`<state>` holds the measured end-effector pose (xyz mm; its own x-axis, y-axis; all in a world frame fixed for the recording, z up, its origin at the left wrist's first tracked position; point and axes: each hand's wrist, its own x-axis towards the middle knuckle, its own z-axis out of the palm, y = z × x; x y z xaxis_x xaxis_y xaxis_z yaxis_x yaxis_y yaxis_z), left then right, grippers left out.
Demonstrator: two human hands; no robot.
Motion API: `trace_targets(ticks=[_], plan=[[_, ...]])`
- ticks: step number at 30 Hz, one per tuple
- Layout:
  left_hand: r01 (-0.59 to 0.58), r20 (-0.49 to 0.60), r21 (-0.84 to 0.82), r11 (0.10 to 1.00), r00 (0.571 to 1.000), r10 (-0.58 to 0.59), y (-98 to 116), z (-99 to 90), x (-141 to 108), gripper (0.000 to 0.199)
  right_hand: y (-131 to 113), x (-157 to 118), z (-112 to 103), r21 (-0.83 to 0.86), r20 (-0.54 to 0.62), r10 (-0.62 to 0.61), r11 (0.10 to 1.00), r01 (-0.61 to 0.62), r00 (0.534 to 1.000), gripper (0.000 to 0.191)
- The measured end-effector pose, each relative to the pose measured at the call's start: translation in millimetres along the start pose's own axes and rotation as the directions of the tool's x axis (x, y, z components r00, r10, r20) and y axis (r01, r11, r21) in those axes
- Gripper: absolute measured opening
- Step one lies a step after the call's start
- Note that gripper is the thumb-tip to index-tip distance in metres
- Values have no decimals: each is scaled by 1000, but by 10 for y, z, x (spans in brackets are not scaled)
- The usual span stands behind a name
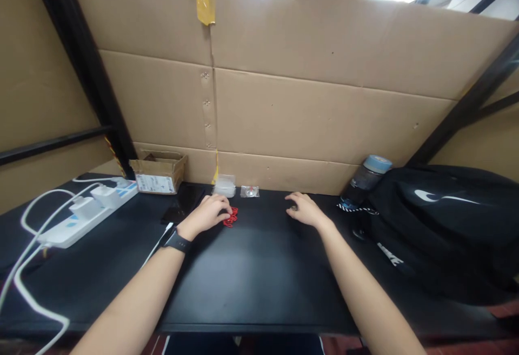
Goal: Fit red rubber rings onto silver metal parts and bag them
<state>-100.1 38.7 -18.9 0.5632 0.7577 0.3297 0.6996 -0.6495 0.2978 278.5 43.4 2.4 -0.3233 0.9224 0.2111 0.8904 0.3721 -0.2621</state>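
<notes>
My left hand (207, 215), with a dark band on its wrist, reaches over the table with fingers curled. Its thumb and fingertips meet the edge of a bundle of thin red cord (231, 219) lying on the black tabletop. Farther right, my right hand (306, 210) hovers low over the table, thumb and fingers apart. Beneath its fingers shows a small dark, metallic-looking thing (293, 208), partly hidden and too small to name. Behind the hands lie a clear plastic box (224, 186) and a small clear packet (250, 192) with a red and silvery item inside.
At left, a white power strip (91, 212) carries plugs and loose white cables. An opened cardboard box (158, 174) stands at the back left. A black backpack (446, 225) and a bottle with a blue lid (367, 179) take up the right side. Cardboard panels (284, 117) wall the back.
</notes>
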Motion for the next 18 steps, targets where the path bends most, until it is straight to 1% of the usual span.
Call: trace_targets(ticks=[2,4,7,11,15,18], plan=[[11,2,5,1000,1000,-11,0,6,-3,8,205,-140,-54,113,21,-43,993,41,999,42],[22,-5,7,1000,1000,-22,15,4,-7,7,304,-247,-50,201,-10,-68,977,68,998,34],[31,-21,20,999,999,-30,62,3,-9,6,314,-316,3,271,-63,-76,958,90,995,27],[39,-41,47,998,998,-37,123,13,-6,7,297,-304,48,281,-91,-67,955,91,994,25],[16,1,46,999,1000,-16,157,24,-4,11,331,-306,43,305,-118,-35,950,70,992,28],[5,13,36,999,1000,-6,173,32,-2,10,343,-315,22,324,-150,3,945,46,989,29]])
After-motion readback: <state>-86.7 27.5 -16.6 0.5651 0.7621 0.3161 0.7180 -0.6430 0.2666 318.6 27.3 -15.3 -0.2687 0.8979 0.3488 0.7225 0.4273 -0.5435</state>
